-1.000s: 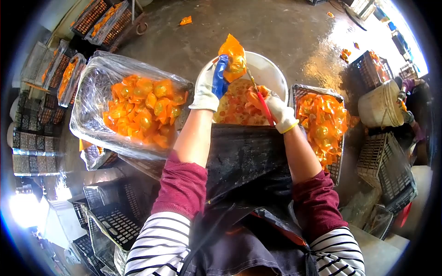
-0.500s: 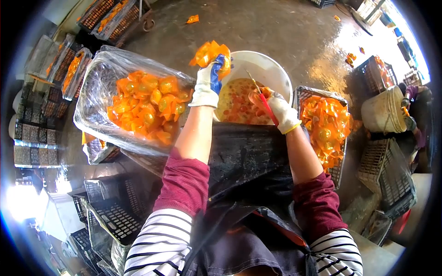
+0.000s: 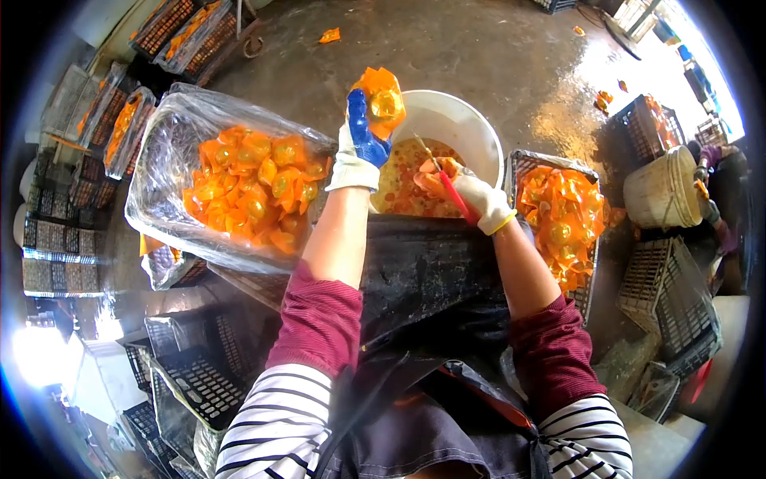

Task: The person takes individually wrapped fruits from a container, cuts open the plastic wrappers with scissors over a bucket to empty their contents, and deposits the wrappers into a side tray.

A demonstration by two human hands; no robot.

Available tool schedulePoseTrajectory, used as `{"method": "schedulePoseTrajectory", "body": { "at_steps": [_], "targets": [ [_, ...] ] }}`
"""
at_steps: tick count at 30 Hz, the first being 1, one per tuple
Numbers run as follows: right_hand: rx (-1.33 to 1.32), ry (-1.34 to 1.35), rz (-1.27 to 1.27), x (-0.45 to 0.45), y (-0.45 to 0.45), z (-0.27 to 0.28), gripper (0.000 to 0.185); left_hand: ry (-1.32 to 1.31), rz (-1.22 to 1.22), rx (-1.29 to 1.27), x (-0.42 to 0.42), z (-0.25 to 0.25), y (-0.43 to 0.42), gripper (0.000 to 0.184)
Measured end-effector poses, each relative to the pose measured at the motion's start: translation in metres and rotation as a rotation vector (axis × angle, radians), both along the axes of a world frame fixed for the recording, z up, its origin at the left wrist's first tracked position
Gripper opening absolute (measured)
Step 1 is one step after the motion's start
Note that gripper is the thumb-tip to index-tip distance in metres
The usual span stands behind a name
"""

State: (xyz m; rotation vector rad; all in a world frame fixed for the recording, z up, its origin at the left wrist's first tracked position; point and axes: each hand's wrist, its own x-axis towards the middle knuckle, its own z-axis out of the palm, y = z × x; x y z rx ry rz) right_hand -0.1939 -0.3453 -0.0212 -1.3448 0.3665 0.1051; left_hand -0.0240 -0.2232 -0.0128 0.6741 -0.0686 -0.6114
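Note:
My left hand [image 3: 364,140], in a white glove with a blue coated palm, grips an orange wrapped packet [image 3: 383,104] with a shiny round gold part. It is raised over the left rim of a white bucket [image 3: 475,132]. Yellowish liquid with many orange pieces [image 3: 408,180] lies in the bucket. My right hand [image 3: 479,195], in a white glove with orange-tinged fingers, is closed round a slim red-handled knife [image 3: 456,188]. Its narrow blade points up and left above the bucket. The two hands are apart.
A plastic-lined crate [image 3: 163,168] of orange packets stands left of the bucket; another filled crate [image 3: 558,223] stands right. Black crates [image 3: 211,383] are stacked lower left. At far right, another person's gloved hand [image 3: 708,209] is beside a dirty white bucket [image 3: 654,191]. Orange scraps [image 3: 329,36] lie on the floor.
My left hand has turned, so its blue palm and the packet's round gold part now face me. My right hand and the knife have shifted slightly left and down.

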Motion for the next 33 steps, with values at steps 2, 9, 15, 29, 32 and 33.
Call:
{"method": "schedulePoseTrajectory", "body": {
  "at_steps": [2,9,15,29,32,33],
  "targets": [
    [-0.034,-0.018,0.050,0.002,0.000,-0.009,0.024,-0.020,0.004,-0.013,-0.002,-0.002,-0.004,0.052],
    [0.047,-0.137,-0.041,0.007,0.004,0.001,0.029,-0.201,-0.058,0.248,-0.026,0.012,-0.008,0.049],
    [-0.017,0.104,-0.066,0.002,0.005,0.026,0.036,-0.613,0.067,0.763,-0.027,0.009,0.000,0.041],
    [-0.175,0.141,-0.283,0.004,-0.003,0.004,0.043,-0.446,-0.009,0.421,-0.034,-0.005,-0.011,0.025],
    [-0.005,-0.064,-0.302,0.013,-0.015,-0.047,0.034,-0.776,0.172,0.617,-0.045,-0.001,-0.002,0.026],
    [0.028,-0.050,-0.281,0.011,-0.020,-0.045,0.031,-0.947,0.085,1.012,-0.045,0.010,-0.003,0.031]
  ]
}}
